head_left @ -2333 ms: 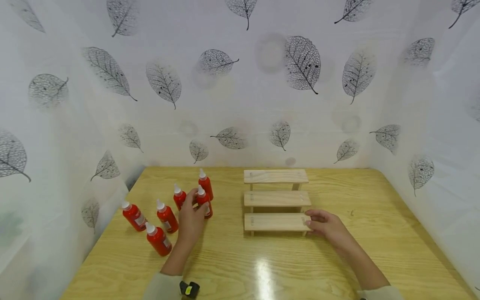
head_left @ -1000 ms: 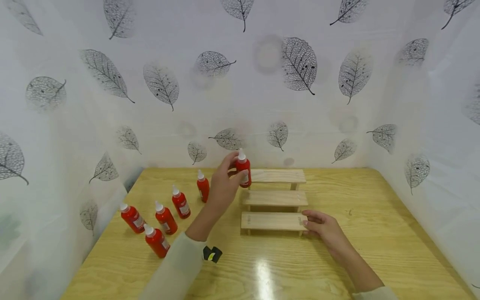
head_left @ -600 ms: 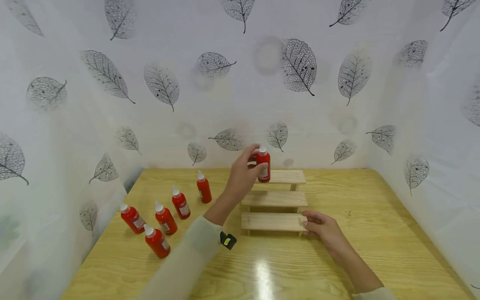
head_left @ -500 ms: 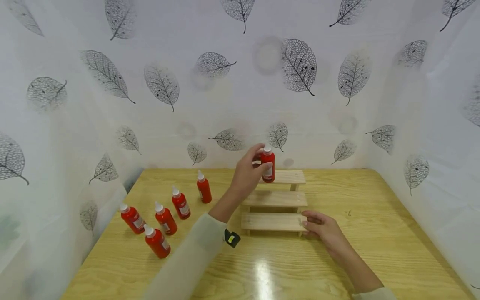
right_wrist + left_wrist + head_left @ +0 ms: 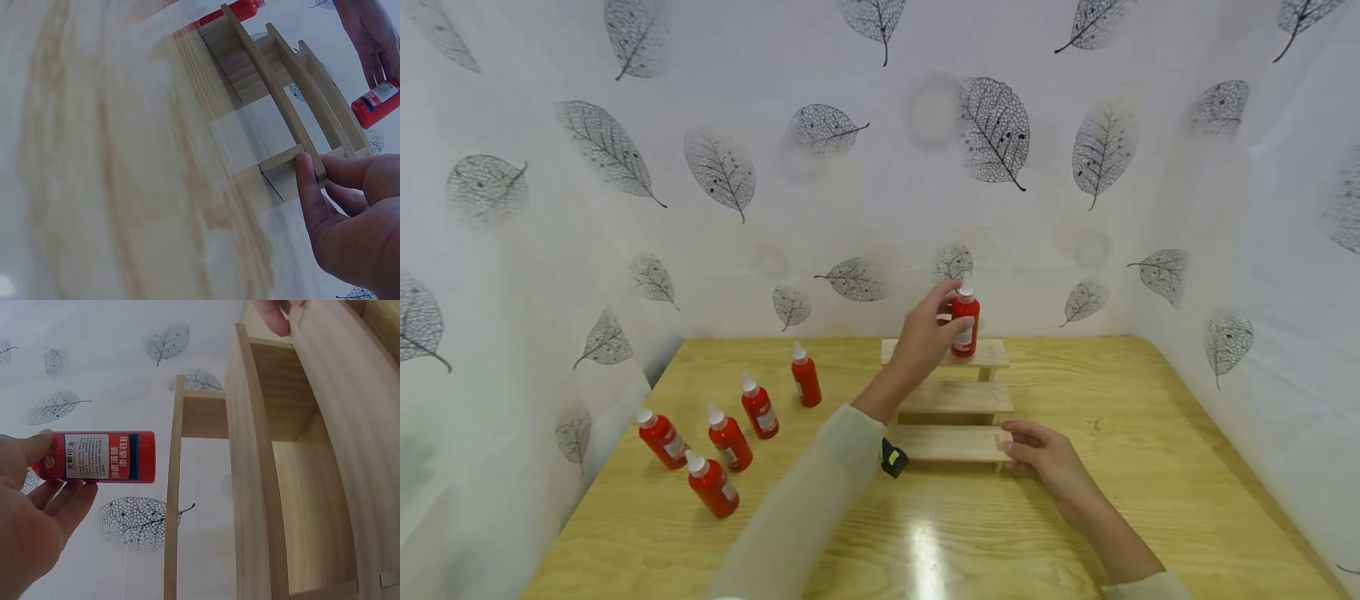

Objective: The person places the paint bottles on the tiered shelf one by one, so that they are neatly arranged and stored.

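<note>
My left hand [image 5: 922,333] holds a red stamp-ink bottle [image 5: 966,329] with a white pointed cap between thumb and fingers. It hangs upright over the right part of the top step of a three-step wooden display stand [image 5: 951,397]. In the left wrist view, a gap shows between the bottle's base [image 5: 149,456] and the top board [image 5: 174,487]. My right hand [image 5: 1048,458] pinches the right end of the stand's lowest step; the right wrist view shows the thumb [image 5: 307,181] on one side of that board [image 5: 275,87] and fingers on the other.
Several more red ink bottles stand on the left of the wooden table [image 5: 1000,533], among them a front one [image 5: 713,487] and a back one [image 5: 806,379]. A leaf-print curtain [image 5: 880,192] encloses the back and sides.
My left hand took one bottle from the group at left, lifted it and carried it right over the stand's top step. My right hand has kept its grip on the lowest step.
</note>
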A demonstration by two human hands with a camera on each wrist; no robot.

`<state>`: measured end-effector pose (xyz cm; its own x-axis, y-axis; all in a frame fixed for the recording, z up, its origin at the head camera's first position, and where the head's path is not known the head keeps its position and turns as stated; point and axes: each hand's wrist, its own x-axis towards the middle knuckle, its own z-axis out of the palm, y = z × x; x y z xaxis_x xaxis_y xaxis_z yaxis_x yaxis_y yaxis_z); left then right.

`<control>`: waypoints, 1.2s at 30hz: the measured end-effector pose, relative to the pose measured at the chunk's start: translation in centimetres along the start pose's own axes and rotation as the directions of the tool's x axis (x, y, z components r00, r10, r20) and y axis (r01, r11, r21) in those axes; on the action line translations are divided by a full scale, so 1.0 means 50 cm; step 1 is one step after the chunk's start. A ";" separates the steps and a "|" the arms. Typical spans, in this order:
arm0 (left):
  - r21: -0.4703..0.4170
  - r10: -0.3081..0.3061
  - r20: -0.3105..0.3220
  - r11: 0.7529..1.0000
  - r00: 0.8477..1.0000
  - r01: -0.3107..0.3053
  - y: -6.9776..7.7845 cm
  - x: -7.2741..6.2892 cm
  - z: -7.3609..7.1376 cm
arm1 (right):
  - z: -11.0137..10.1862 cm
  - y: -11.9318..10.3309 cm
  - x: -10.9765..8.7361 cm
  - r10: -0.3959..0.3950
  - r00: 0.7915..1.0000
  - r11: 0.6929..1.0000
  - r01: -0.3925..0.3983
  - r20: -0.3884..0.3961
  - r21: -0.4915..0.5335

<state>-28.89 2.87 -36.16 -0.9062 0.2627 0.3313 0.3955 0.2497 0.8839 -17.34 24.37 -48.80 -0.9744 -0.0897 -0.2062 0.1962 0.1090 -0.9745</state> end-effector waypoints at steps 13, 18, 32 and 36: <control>0.035 -0.053 0.044 0.998 0.998 0.051 -0.009 0.018 0.024 | 0.001 0.001 0.000 -0.007 1.000 1.000 0.007 0.011 0.000; 0.021 -0.047 0.072 0.999 0.996 0.046 -0.009 0.020 0.026 | 0.001 0.000 0.000 -0.002 1.000 1.000 0.002 0.005 0.008; 0.104 -0.003 0.007 0.995 1.000 0.002 -0.020 -0.043 -0.048 | 0.002 -0.003 0.000 -0.006 1.000 1.000 0.006 0.006 0.014; 0.119 0.000 -0.021 0.993 1.000 0.003 -0.031 -0.089 -0.091 | 0.001 -0.004 -0.001 -0.002 1.000 1.000 0.001 0.004 0.010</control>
<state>-26.12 -2.92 -37.49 -0.9093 0.2433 0.3377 0.4079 0.3600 0.8390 -17.34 24.28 -48.62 -0.9742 -0.0942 -0.2051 0.1958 0.0990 -0.9756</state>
